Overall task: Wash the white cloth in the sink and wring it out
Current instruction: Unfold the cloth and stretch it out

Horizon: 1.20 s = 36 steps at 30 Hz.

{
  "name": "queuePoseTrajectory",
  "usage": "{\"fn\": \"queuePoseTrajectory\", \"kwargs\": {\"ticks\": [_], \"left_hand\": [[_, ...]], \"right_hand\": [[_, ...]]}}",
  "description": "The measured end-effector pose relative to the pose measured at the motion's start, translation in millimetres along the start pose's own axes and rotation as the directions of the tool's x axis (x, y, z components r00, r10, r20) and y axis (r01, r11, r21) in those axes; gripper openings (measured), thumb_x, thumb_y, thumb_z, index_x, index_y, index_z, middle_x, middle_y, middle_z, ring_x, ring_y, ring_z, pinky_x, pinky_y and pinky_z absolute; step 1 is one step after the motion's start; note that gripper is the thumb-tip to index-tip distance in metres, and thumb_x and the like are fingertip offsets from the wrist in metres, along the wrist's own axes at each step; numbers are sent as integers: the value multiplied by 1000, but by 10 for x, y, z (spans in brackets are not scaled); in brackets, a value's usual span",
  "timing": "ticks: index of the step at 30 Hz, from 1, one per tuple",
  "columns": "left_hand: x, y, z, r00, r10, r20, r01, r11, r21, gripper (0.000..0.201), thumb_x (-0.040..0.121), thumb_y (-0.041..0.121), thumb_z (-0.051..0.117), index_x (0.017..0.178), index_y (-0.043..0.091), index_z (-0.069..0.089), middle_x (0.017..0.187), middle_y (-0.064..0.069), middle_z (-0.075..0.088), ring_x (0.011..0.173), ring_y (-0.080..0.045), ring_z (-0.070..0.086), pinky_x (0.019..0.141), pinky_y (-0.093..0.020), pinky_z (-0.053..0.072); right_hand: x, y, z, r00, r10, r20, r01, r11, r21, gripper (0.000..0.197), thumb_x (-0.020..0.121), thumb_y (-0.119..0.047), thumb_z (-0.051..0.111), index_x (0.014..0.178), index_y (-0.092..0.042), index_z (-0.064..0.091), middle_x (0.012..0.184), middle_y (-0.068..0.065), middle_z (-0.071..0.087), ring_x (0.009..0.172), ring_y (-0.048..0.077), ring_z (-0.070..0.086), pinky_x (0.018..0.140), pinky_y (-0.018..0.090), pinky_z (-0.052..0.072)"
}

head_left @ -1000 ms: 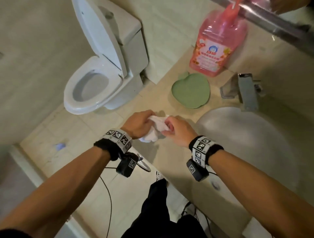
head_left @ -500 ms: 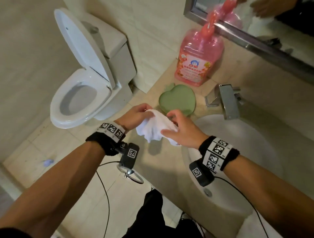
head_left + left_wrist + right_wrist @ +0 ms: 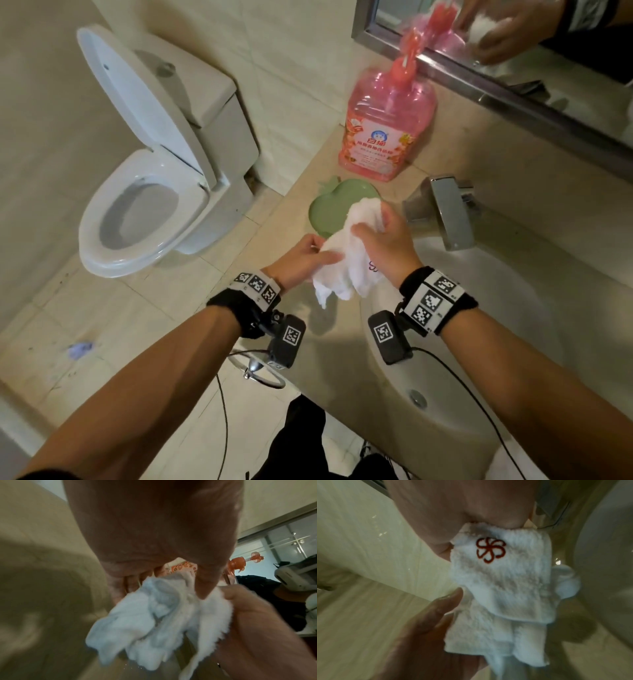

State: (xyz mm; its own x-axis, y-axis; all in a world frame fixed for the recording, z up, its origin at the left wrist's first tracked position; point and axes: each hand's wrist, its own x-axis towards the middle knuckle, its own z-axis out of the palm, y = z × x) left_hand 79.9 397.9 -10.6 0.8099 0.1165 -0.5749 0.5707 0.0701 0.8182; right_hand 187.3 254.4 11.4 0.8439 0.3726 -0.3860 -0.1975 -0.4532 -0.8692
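Note:
A white cloth (image 3: 346, 253) with a red flower mark (image 3: 490, 551) hangs bunched between both hands, above the counter just left of the sink basin (image 3: 513, 308). My left hand (image 3: 301, 257) holds its lower left part, thumb laid across the fabric. My right hand (image 3: 383, 236) grips its upper part, fingers curled round it. In the left wrist view the cloth (image 3: 154, 622) droops below the palm. In the right wrist view the cloth (image 3: 501, 588) hangs from the right hand, and the left thumb touches its edge. The chrome faucet (image 3: 448, 212) stands behind the basin.
A green apple-shaped dish (image 3: 329, 209) lies on the beige counter (image 3: 325, 342) behind the cloth. A pink pump bottle (image 3: 383, 130) stands at the wall under a mirror (image 3: 548, 51). A white toilet (image 3: 154, 171) with raised lid stands left, on the tiled floor.
Both hands have lifted the cloth and carried it right, towards the basin. The cloth has opened from a tight bundle into a longer hanging bunch. The head view has tilted up.

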Motion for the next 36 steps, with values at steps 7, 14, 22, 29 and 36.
{"fn": "queuePoseTrajectory", "kwargs": {"ticks": [7, 14, 22, 29, 36], "left_hand": [[321, -147, 15, 977, -39, -208, 77, 981, 177, 17, 94, 36, 58, 97, 21, 51, 104, -6, 67, 87, -19, 60, 85, -42, 51], [476, -219, -99, 977, -76, -200, 109, 982, 156, 20, 92, 42, 60, 85, 26, 50, 90, 3, 62, 82, -16, 57, 86, -41, 51], [447, -154, -134, 978, -121, -171, 138, 986, 91, 22, 85, 42, 61, 82, 23, 51, 87, -1, 60, 79, -19, 54, 80, -40, 50], [90, 42, -17, 988, -50, -149, 86, 964, 250, 19, 99, 27, 53, 97, 11, 62, 104, -13, 68, 87, -21, 62, 85, -38, 50], [-308, 299, 444, 905, -392, -163, 413, 902, 126, 79, 86, 79, 34, 108, 8, 60, 103, -9, 66, 88, -25, 64, 66, -33, 52]], "right_hand": [[493, 177, 146, 988, -146, 41, 148, 864, -482, 17, 90, -22, 65, 102, -10, 61, 102, 1, 58, 94, 22, 55, 76, 20, 34], [700, 187, 258, 983, -165, 78, 178, 780, -599, 25, 93, -29, 60, 107, -8, 64, 106, 7, 63, 95, 26, 57, 81, 30, 42], [744, 169, 253, 992, -55, 111, 109, 815, -569, 24, 95, -25, 58, 110, -7, 65, 109, 8, 66, 104, 28, 61, 86, 29, 45], [43, -76, -100, 999, -32, -32, 32, 999, -15, 14, 71, -25, 59, 81, -25, 68, 78, -10, 71, 76, 7, 68, 68, 28, 56], [-675, -69, -587, 956, -156, 250, 173, 984, -50, 33, 74, -20, 52, 101, -4, 63, 95, 23, 65, 76, 18, 59, 66, 32, 47]]}}
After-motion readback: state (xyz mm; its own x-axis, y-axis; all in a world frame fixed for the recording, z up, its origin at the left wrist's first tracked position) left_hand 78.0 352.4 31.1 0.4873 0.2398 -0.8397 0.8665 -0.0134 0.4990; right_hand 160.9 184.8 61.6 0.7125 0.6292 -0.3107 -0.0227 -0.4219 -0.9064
